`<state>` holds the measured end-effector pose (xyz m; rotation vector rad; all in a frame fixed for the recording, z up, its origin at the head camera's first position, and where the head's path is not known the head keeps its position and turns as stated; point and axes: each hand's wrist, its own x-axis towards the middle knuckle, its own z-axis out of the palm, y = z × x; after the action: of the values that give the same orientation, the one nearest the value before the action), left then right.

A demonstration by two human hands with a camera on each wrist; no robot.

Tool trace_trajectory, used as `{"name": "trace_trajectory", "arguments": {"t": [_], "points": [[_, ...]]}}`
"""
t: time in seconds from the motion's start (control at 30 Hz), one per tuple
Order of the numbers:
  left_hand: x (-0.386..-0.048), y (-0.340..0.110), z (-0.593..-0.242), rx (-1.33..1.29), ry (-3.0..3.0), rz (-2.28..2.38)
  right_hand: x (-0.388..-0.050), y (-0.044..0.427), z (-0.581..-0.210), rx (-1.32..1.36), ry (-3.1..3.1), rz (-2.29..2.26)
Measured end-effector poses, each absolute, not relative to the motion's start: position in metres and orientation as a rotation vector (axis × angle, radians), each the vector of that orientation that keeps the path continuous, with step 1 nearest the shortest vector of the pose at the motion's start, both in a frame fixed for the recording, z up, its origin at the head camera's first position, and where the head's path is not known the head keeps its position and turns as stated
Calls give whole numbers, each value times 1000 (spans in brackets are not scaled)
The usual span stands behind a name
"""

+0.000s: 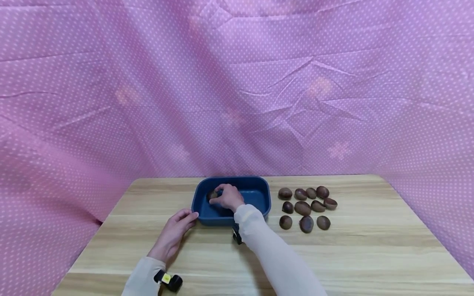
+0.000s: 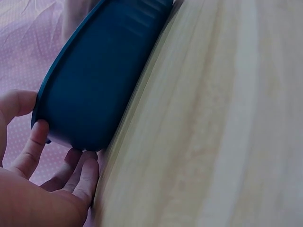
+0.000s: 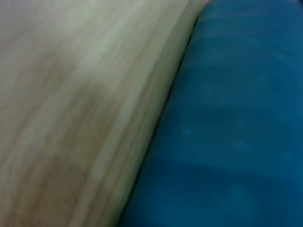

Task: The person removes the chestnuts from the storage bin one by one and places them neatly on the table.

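A dark blue rectangular tub (image 1: 255, 213) stands at the back of the wooden table. My left hand (image 1: 175, 232) holds its near left corner, with thumb and fingers at the rim and against the outer wall; the left wrist view shows this hand (image 2: 52, 189) up close. Over the tub's inside, my right hand (image 1: 230, 198) pinches a brown chestnut (image 1: 212, 195) near the left wall. That chestnut is partly hidden by the fingers. In the right wrist view only the blurred tub wall (image 3: 227, 127) and tabletop appear, without the hand.
Several loose chestnuts (image 1: 303, 208) lie in rough rows on the table (image 1: 370, 246), right of the tub. A pink dotted cloth (image 1: 237, 102) hangs behind the table and along both sides.
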<state>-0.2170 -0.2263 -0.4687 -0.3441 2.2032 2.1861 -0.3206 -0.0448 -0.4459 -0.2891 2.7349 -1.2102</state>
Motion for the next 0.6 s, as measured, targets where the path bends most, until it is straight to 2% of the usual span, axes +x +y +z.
{"name": "trace_trajectory", "arguments": {"t": [0.6], "points": [[-219,-230,-468,-345,2191,2175,-319,-54,-447,-389,2839,-906]]}}
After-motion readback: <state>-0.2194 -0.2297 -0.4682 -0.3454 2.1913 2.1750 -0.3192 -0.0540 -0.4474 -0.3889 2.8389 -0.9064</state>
